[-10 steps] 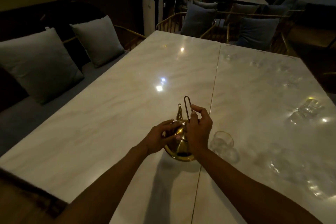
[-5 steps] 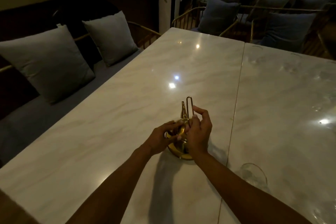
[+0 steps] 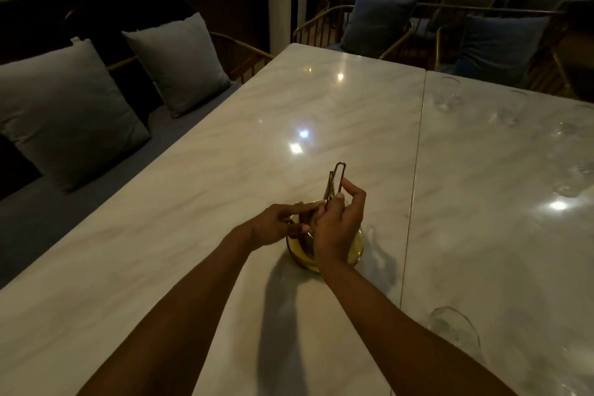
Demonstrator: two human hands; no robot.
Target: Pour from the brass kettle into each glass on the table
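A rigid, likely weighty brass kettle stands on the marble desk; the right hand pinches its upright wire handle, the best hold, while the left hand steadies its slippery body.

Left of the brass kettle the marble surface lies bare to its edge — open passage. To the right, a near glass stands beside the right forearm, and fainter glasses crowd the far right — obstacles there.
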